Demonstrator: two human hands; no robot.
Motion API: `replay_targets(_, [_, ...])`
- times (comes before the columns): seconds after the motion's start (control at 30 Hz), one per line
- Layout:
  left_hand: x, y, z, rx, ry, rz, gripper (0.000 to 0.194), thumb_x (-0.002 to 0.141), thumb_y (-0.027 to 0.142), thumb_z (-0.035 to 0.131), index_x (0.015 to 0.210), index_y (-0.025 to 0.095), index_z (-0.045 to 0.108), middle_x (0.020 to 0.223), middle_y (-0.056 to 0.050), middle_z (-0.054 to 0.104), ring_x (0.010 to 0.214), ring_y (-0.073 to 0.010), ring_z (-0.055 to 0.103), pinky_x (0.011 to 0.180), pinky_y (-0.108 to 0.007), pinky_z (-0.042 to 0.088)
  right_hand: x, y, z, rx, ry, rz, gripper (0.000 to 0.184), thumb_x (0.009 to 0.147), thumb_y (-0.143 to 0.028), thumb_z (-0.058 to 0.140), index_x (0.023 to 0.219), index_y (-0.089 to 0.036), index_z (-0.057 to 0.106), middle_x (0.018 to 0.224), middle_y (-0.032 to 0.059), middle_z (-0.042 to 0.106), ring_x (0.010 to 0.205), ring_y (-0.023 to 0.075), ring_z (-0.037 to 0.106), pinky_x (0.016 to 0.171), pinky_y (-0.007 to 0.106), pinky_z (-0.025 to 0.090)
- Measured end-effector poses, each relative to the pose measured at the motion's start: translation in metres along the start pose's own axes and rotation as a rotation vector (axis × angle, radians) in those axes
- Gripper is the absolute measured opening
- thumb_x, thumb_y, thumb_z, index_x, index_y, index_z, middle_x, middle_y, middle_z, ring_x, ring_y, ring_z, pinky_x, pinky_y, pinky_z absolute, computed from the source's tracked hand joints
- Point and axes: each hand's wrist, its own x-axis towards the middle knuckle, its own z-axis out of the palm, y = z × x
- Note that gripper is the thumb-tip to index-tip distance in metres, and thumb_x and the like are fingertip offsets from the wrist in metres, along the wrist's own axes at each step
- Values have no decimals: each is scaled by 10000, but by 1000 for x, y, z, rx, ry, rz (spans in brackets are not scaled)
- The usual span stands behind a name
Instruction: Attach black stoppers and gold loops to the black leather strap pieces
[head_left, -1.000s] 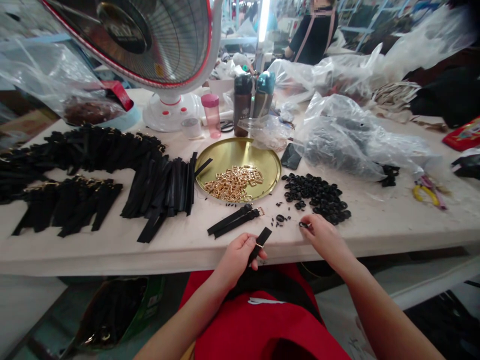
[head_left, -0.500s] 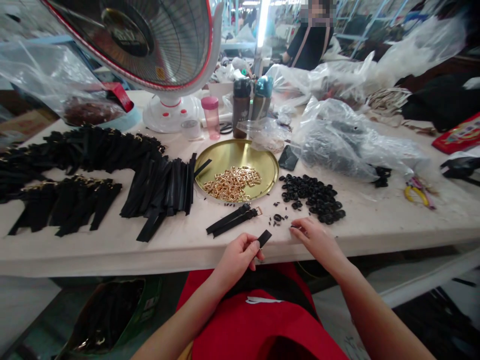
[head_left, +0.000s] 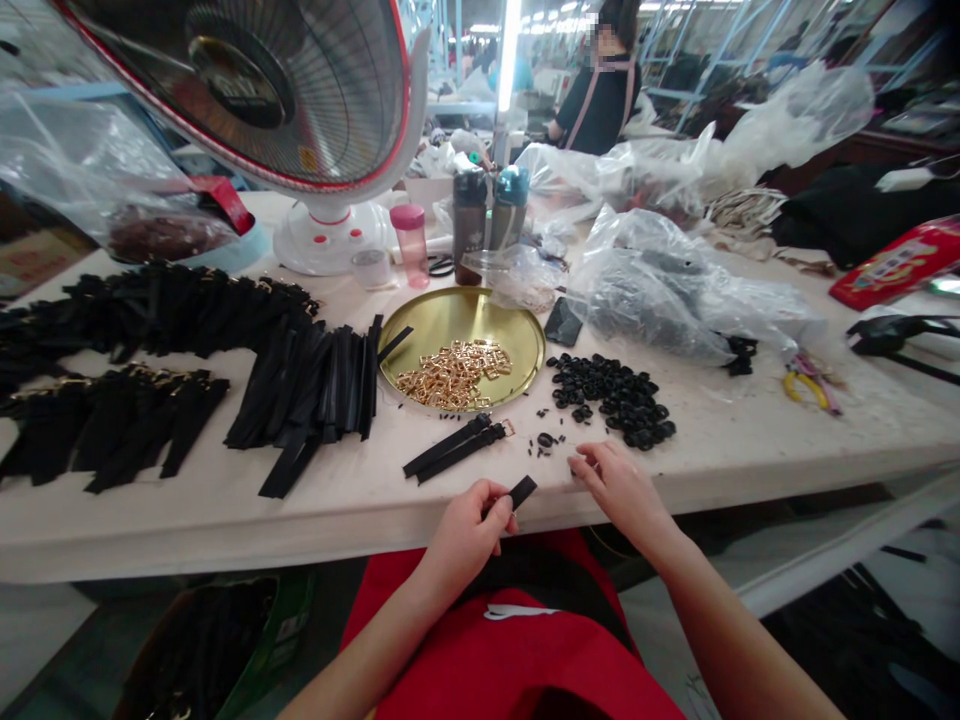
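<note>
My left hand is closed around a short black strap, whose flat end sticks out past the thumb. A gold glint shows under the fingers, but the rest of the strap is hidden. Low over the table, my right hand has thumb and fingers drawn together; a tiny dark thing shows at the tips, too small to name. Just left of them lie a black loop and several tiny black bits. Beyond is a pile of black loops. Two black straps with buckles rest further left.
A gold round tray holds gold buckles. Bundled black straps cover the table's left side. Behind stand a fan, a pink cup and two bottles. Plastic bags and yellow-handled pliers lie right.
The camera view has shifted slightly, moving the table items a little left and down. My right fingertips have come slightly closer to the loose loop; my left hand still grips the strap.
</note>
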Motion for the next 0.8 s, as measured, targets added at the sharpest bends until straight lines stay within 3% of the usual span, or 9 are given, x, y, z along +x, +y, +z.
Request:
replay_targets(0.17, [4, 2, 0, 27, -15, -3, 220, 833, 366, 421, 855, 166, 507, 686, 19, 605, 454, -63, 450, 481, -196, 370, 1, -4, 2, 67, -86, 5, 136, 829, -293, 491, 847, -171, 549, 842, 58, 577, 808, 206, 553, 757, 342, 432])
replay_targets(0.53, [20, 16, 7, 154, -64, 54, 217, 826, 375, 416, 823, 183, 518, 689, 14, 599, 535, -104, 490, 541, -223, 376, -11, -4, 13, 60, 77, 76, 116, 786, -277, 534, 838, -178, 500, 817, 65, 557, 740, 211, 546, 697, 356, 444])
replay_targets(0.7, [28, 14, 11, 207, -53, 74, 208, 824, 372, 424, 829, 191, 525, 680, 12, 606, 580, -119, 501, 569, -230, 347, -10, -7, 12, 111, 47, 99, 92, 787, -238, 536, 857, -179, 527, 833, 51, 560, 762, 199, 549, 714, 340, 452])
replay_targets(0.8, [29, 15, 11, 218, -36, 85, 205, 824, 370, 424, 815, 190, 522, 676, 12, 602, 598, -124, 510, 584, -232, 347, -9, -8, 9, 118, 62, 107, 185, 813, -286, 535, 955, -169, 536, 871, 61, 578, 773, 200, 558, 734, 342, 451])
